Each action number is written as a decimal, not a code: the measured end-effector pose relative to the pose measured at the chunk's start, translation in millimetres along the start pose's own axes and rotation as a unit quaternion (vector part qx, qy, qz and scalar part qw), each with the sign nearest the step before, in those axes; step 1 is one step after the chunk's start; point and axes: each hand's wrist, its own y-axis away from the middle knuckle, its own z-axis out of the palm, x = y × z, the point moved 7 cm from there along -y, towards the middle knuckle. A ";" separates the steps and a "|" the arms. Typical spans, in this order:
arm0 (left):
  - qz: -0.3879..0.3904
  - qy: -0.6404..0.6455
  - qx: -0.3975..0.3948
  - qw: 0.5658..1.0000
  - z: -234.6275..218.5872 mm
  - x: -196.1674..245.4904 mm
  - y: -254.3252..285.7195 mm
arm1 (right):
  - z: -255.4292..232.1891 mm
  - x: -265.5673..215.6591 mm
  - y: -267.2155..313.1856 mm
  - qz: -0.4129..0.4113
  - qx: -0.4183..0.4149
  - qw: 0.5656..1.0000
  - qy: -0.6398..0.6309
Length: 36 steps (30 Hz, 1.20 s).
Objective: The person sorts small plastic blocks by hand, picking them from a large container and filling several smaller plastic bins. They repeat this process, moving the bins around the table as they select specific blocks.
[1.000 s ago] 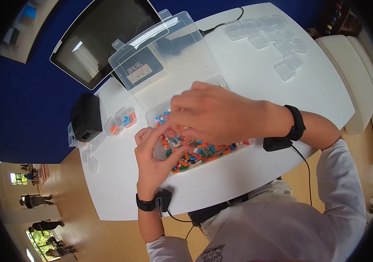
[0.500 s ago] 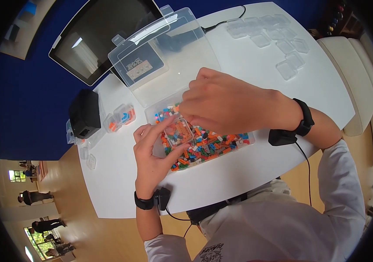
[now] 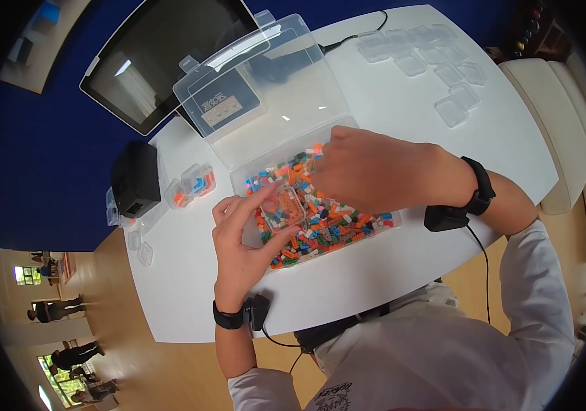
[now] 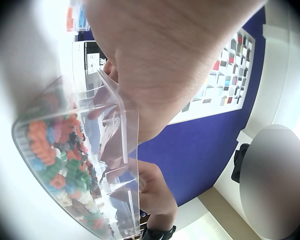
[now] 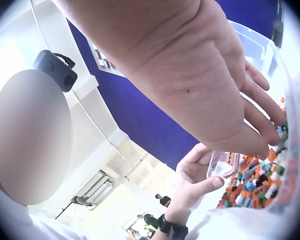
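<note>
Near the middle of the frame, your left hand [image 3: 238, 236] grips a small clear box [image 3: 284, 209] between thumb and fingers, with orange and tan pieces visible inside. It is above the left part of a clear bin [image 3: 236, 179] of multicolored bricks [image 3: 334, 231]. Your right hand [image 3: 389, 171] is over the bin's right side, its slightly bent fingers reaching down to the bricks; you cannot tell whether they pinch one. The bin's clear lid [image 3: 293, 113] stands open above. Clear containers [image 3: 411, 64] lie at upper right on the white table [image 3: 471, 171]; a dark screen [image 3: 163, 61] fills the upper left.
</note>
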 end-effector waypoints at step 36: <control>0.005 -0.003 0.004 1.000 -0.5 0.1 -1.1 | 28.1 -33.9 -15.4 -0.033 -0.061 0.994 -0.081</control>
